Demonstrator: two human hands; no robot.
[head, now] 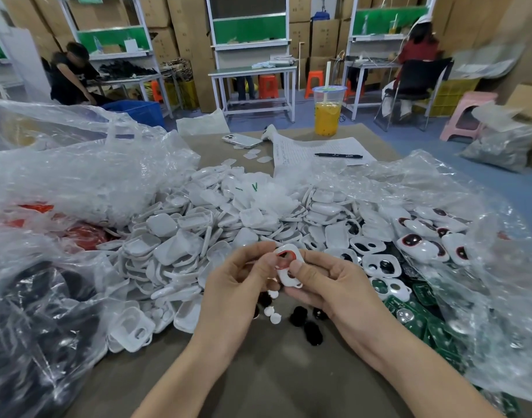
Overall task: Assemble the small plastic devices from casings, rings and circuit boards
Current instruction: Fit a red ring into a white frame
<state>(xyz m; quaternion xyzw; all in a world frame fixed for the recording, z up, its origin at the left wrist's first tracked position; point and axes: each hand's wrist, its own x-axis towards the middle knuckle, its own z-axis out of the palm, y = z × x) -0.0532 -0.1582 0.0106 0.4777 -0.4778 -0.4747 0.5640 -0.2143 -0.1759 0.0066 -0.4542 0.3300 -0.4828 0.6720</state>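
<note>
Both of my hands hold one white plastic casing (291, 274) above the table's near middle. A red ring (286, 257) sits in its upper opening. My left hand (239, 280) pinches the casing's left side, and its thumb lies against the ring. My right hand (328, 282) grips the right side, thumb on the front. Behind them spreads a big heap of white casings (198, 233). Green circuit boards (415, 315) lie at the right. Casings with red rings fitted (424, 239) are piled at the far right.
Small black pads (307, 322) and white buttons (272, 315) lie on the brown table under my hands. Clear plastic bags (63, 176) flank both sides. A phone (241, 140), paper with a pen (338, 155) and a drink cup (328, 111) stand at the back. Two people sit at distant benches.
</note>
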